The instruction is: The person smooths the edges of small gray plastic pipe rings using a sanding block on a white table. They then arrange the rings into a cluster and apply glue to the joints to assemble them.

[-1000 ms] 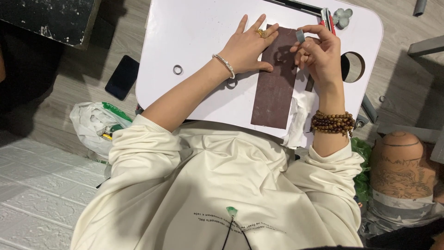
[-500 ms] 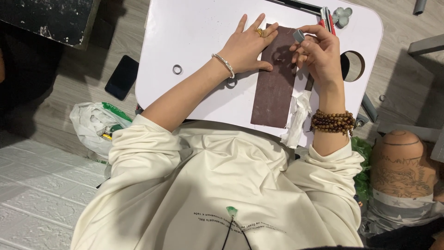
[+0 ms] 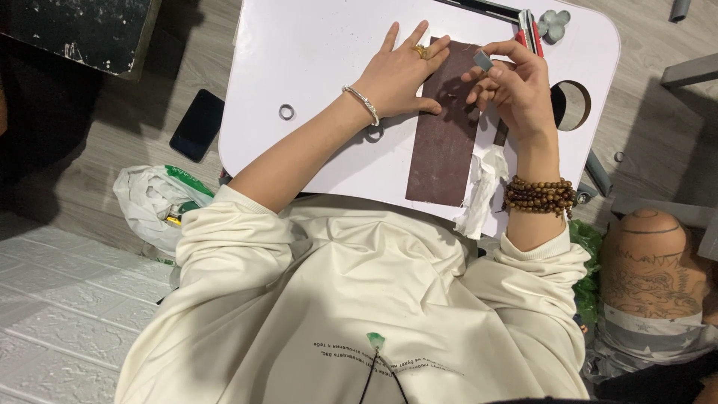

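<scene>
— While the brown sanding sheet lies on the white counter, how is it kept down?
— It is pressed flat by the open left hand.
— And the right hand?
— A small grey piece is pinched in its fingertips, just above the sheet.

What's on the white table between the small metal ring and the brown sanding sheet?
In the head view, the left hand and its braceleted wrist lie between the metal ring and the brown sheet, fingers pressing the sheet; otherwise bare white table.
</scene>
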